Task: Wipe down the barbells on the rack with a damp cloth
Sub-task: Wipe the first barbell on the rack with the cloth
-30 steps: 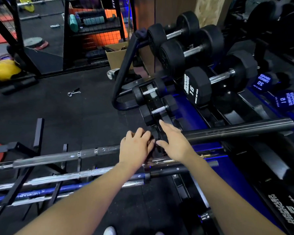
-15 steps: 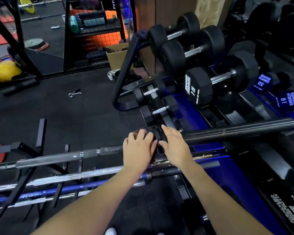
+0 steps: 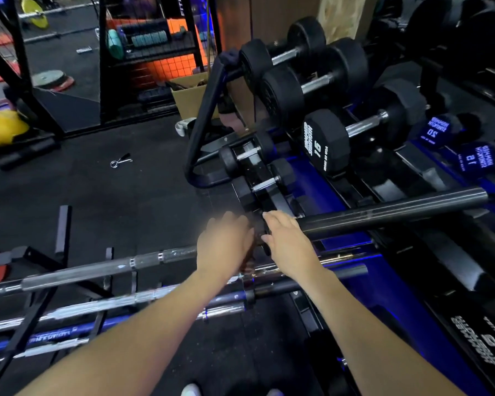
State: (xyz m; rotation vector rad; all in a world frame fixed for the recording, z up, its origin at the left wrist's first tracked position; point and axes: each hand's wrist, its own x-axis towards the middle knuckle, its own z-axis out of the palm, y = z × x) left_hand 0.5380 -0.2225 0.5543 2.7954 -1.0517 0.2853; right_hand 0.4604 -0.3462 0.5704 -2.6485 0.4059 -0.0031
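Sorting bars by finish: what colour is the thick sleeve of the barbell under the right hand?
Matte black, seen in the head view: sleeve, right hand.

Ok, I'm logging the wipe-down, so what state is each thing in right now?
Top barbell: lying across the rack, both hands at its collar.
Left hand: curled over the bar; cloth not visible.
Right hand: flat on the black sleeve.
Lower barbells: racked, untouched.
Dumbbells: racked.
Clip: loose on the floor.
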